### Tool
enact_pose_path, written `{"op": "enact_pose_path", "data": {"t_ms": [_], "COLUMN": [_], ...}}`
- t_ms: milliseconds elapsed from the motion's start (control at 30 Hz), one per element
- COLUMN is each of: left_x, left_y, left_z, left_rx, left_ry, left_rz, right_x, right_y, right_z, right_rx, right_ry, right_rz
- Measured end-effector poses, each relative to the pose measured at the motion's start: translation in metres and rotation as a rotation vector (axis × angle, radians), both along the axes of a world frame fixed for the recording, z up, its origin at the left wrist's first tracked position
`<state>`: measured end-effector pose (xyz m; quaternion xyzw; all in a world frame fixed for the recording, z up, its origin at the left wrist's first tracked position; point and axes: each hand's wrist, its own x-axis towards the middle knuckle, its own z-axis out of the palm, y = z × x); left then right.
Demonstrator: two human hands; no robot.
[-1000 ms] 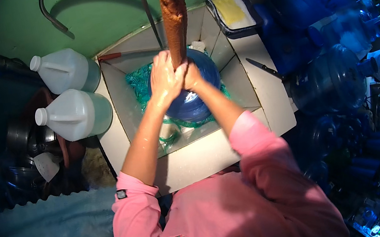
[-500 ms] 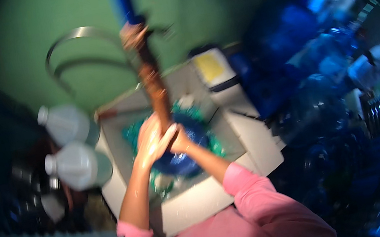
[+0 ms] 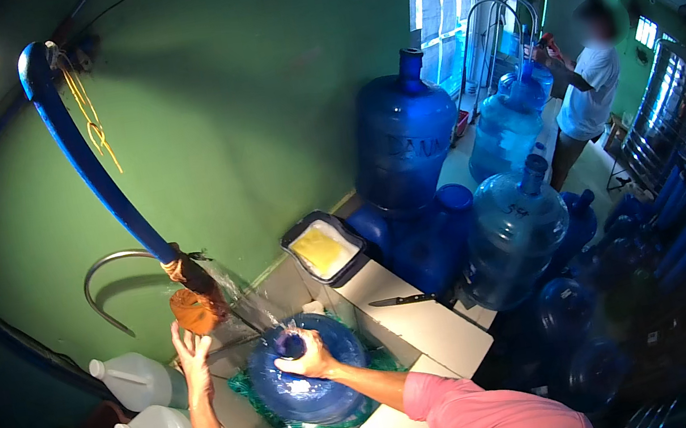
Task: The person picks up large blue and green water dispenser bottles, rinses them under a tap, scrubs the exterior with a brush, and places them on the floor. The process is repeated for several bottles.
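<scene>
Left hand (image 3: 192, 355): fingers spread open, palm raised just below the orange brush head (image 3: 197, 309) on the end of the blue hose (image 3: 97, 178); contact cannot be confirmed. Right hand (image 3: 308, 358): fingers curled closed around the neck of the blue water jug (image 3: 309, 387), thumb over its mouth. Water sprays from the hose end toward that neck. The jug stands in the white tiled basin (image 3: 421, 328), on a green coiled hose (image 3: 273, 416). 2 white plastic jugs (image 3: 147, 408) stand left of the basin. A knife (image 3: 403, 300) lies on the basin ledge, a tray with a yellow sponge (image 3: 322, 249) beyond it. Several large blue bottles (image 3: 404, 145) stand to the right.
</scene>
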<state>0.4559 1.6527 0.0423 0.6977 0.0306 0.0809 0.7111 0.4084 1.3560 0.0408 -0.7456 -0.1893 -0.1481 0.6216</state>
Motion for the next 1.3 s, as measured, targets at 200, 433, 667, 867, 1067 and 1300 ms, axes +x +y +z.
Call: {"op": "enact_pose_path", "data": {"t_ms": [200, 433, 667, 867, 1067, 1300], "left_x": [-0.124, -0.135, -0.215, -0.231, -0.226, -0.208], "left_y": [-0.007, -0.082, -0.027, -0.031, -0.031, -0.039], "left_z": [-0.059, 0.013, 0.009, 0.129, 0.310, 0.394], "left_rx": [0.162, -0.726, -0.437, -0.061, 0.858, 1.340], "left_ry": [0.694, 0.292, 0.439, -0.047, -0.301, -0.412], "left_rz": [0.097, -0.168, 0.157, -0.019, -0.090, -0.217], "right_x": [-0.063, -0.012, -0.052, -0.030, -0.082, -0.077], "right_y": [-0.137, -0.176, -0.197, -0.186, -0.094, -0.002], "right_z": [0.121, 0.214, 0.148, 0.039, -0.024, -0.047], "right_rx": [0.578, 0.994, 1.038, 1.342, 1.373, 1.438], "right_ry": [-0.006, 0.135, -0.009, 0.462, 0.940, 1.094], "right_rz": [0.448, -0.004, 0.188, -0.127, 0.247, 0.470]}}
